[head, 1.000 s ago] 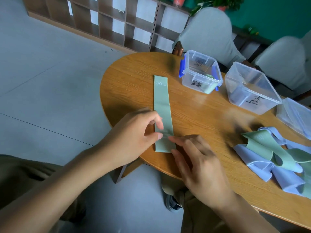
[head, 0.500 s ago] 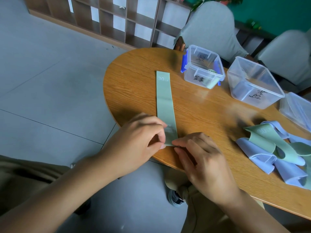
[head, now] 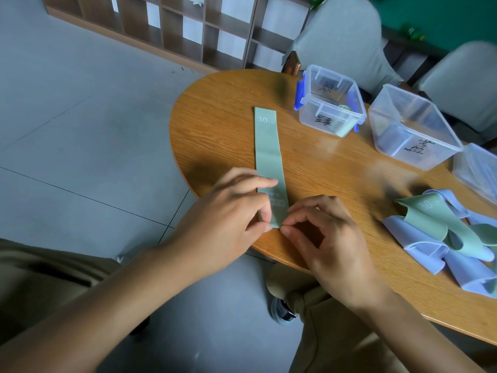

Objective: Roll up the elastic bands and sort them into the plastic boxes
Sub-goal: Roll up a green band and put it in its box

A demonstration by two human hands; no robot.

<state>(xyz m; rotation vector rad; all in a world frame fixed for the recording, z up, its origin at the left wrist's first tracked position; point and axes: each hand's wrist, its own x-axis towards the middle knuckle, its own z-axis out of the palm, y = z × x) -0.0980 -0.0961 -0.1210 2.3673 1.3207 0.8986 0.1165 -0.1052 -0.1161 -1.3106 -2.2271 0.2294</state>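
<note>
A flat green elastic band marked "30" lies lengthwise on the round wooden table. My left hand pinches the near end's left corner, and my right hand pinches the right corner at the table edge. A clear box with blue clips holds a rolled green band. Beside it stands a second clear box with a handwritten label. A loose pile of blue and green bands lies at the right.
A third clear container sits at the right edge. Two grey chairs stand behind the table, and a wooden shelf unit lines the back wall. My knees and a shoe show below the table edge.
The near end of the green band has been lifted and turned up between my fingertips. My right hand has curled its fingers more.
</note>
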